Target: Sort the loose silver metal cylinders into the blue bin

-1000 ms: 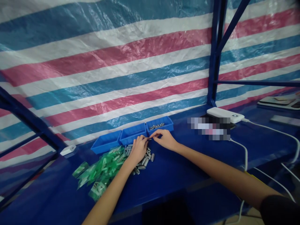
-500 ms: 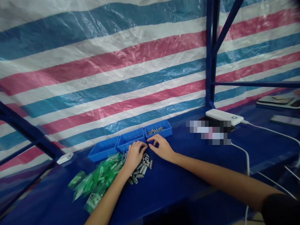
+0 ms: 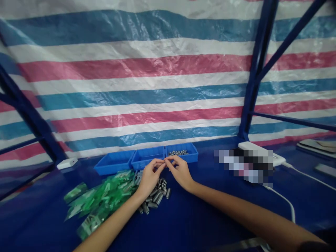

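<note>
My left hand [image 3: 151, 176] and my right hand [image 3: 181, 172] meet fingertip to fingertip just in front of the blue bins. Both are closed in a pinch; whatever lies between the fingers is too small to make out. Below the left hand spreads a pile of grey metal cylinders [image 3: 159, 196], partly covered by that hand. Green plastic packets [image 3: 105, 194] lie heaped to its left. Behind the hands stand a left blue bin [image 3: 112, 163], a middle blue bin [image 3: 148, 154] and a right blue bin [image 3: 193, 154], the last holding small metal parts [image 3: 178, 153].
A white power bank [image 3: 278, 160] with white cables [image 3: 285, 199] lies on the right, beside a blurred-out item. A white adapter [image 3: 67, 163] sits at the left near the blue frame. Striped sheeting [image 3: 147, 70] hangs behind the blue table [image 3: 194, 220].
My right hand's fingers have closed in and now touch the fingertips of my left hand. The head view has tilted and shifted.
</note>
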`<control>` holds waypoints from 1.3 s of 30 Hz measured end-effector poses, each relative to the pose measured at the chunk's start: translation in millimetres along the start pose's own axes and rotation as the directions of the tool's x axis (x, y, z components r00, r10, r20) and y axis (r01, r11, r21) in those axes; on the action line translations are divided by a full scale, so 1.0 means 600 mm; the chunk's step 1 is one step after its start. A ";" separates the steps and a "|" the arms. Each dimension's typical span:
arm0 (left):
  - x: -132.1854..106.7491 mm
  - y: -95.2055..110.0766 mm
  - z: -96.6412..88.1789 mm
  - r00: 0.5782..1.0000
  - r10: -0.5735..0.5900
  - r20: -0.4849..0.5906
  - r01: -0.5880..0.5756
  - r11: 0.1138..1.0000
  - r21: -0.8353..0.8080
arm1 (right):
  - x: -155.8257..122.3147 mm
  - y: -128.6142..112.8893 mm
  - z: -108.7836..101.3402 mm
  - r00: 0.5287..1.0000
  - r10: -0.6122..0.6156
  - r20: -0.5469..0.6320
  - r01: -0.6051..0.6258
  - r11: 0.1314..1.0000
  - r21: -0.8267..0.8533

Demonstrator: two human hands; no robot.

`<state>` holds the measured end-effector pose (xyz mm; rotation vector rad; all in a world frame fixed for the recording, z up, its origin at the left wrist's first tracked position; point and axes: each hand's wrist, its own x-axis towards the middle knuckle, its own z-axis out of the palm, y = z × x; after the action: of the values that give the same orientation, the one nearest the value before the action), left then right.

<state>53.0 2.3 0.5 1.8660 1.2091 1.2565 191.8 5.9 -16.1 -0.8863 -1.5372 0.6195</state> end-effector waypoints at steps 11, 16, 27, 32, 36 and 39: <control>-0.010 -0.003 0.006 0.990 0.036 -0.136 -0.030 0.998 0.047 | 0.004 0.016 -0.001 0.956 0.253 0.152 -0.271 0.955 0.117; -0.014 0.004 0.001 0.990 0.048 -0.135 -0.035 0.994 0.099 | 0.001 0.015 -0.004 0.974 0.203 0.101 -0.214 0.969 0.124; -0.014 0.007 0.001 0.984 0.070 -0.162 -0.043 0.986 0.164 | -0.009 -0.002 -0.001 0.998 0.059 0.037 -0.059 0.998 0.017; -0.012 0.005 -0.006 0.988 0.117 -0.101 -0.081 0.947 0.309 | -0.014 -0.010 -0.002 0.993 -0.116 0.007 0.117 0.991 -0.069; -0.002 0.001 -0.028 0.986 0.161 -0.036 -0.118 0.841 0.528 | -0.012 -0.013 -0.006 0.988 -0.148 -0.040 0.144 0.986 -0.085; 0.006 -0.008 -0.046 0.993 0.121 0.016 -0.101 0.738 0.667 | -0.004 -0.011 -0.014 0.989 -0.114 -0.098 0.107 0.991 -0.079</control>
<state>26.4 7.3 8.6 2.4580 1.7527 0.9655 198.6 -0.6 -10.8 -0.8682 -1.5132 0.4337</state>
